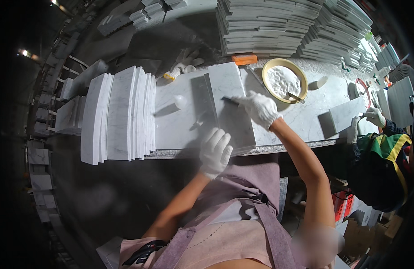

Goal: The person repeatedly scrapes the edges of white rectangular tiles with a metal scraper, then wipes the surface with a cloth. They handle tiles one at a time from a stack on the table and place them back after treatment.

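I see the pale, veined slab (234, 123) lying across the table (312, 114), its near end at the front edge. Over it, my right hand (260, 110) is closed around a dark, slim tool (230, 100). My left hand (215, 153), fingers loosely bent and holding nothing I can see, hangs just beside the slab's near left corner. Right of the slab sits a yellow bowl (304, 80) of white material; upright slabs (119, 116) line the left.

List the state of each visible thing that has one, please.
Yellow bowl: open, holding lumpy white material
Right hand: gloved, closed around dark tool
Left hand: gloved, partly curled, apparently empty
Marble-look slab: lying flat
Rear slabs: stacked
Loose glove: unworn
Co-worker's hand: gloved
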Demonstrator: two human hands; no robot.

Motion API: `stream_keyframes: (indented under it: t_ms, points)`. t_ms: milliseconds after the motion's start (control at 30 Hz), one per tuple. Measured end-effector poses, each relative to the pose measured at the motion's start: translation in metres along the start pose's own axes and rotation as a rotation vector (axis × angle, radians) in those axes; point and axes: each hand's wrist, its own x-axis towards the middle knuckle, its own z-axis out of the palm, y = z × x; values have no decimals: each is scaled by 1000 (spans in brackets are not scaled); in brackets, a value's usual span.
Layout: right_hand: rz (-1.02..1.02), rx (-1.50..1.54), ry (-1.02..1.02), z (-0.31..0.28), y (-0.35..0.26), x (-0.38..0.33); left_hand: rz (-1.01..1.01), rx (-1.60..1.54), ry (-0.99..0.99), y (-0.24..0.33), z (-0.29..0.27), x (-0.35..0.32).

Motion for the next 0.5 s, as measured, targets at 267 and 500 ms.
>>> stream_keyframes:
  t_ms: [267, 500]
  points:
    - [-57, 195, 254, 21, 25, 34, 70, 160, -110, 0, -5, -3]
    - [55, -65, 447, 19, 13, 83, 249, 147, 219, -13, 12, 2]
